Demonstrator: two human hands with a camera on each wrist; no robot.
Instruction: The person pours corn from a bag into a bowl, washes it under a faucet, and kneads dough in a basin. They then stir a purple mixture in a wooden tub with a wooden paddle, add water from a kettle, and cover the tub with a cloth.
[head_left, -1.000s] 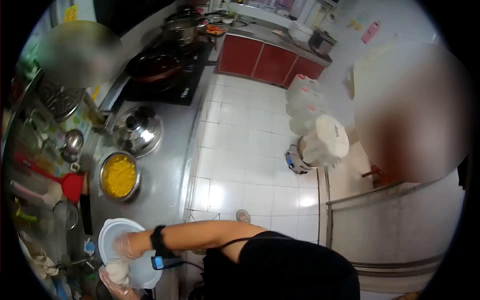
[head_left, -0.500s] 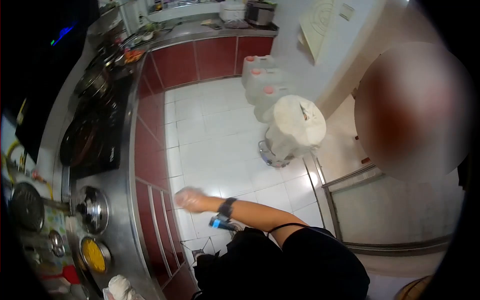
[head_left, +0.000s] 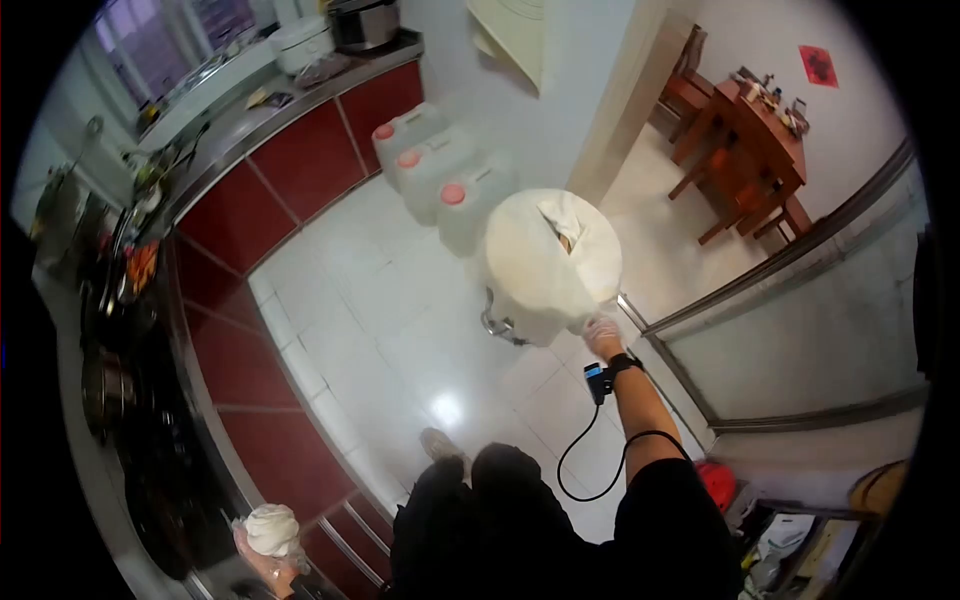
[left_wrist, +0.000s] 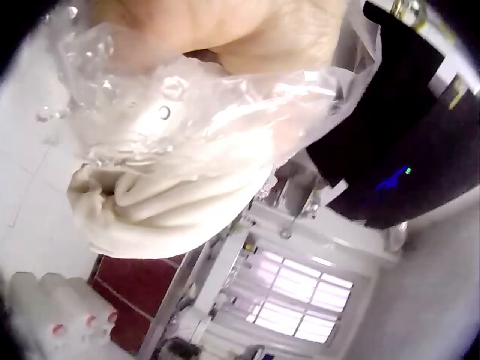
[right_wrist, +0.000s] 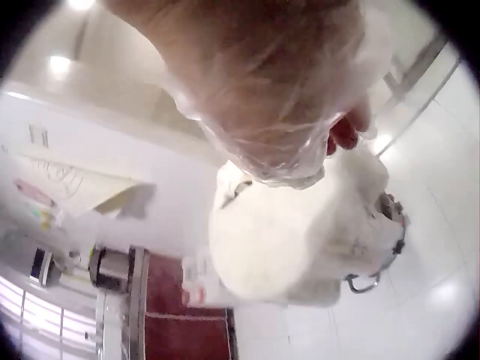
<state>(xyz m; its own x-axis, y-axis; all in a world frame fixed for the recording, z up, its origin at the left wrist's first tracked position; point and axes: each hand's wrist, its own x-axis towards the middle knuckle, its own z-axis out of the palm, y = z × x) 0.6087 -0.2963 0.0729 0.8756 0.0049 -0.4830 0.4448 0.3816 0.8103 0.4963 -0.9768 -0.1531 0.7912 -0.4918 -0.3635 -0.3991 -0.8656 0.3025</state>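
Observation:
A pleated lump of white dough rests in my plastic-gloved left hand, at the lower left of the head view. In the left wrist view the dough hangs below the clear glove, with the left hand curled against it. My gloved right hand is at the near right edge of a cream cloth draped over a round container. In the right wrist view the fingers of the right hand are curled at the cloth, which rises towards them.
Several clear jugs with pink caps stand behind the covered container. Red cabinets and the dark stove line the left side. A glass sliding door is at the right, with a wooden table beyond.
The view has turned right, away from the counter with the white basin. My right hand has moved from the basin across the floor to the covered container. The left hand still holds the dough.

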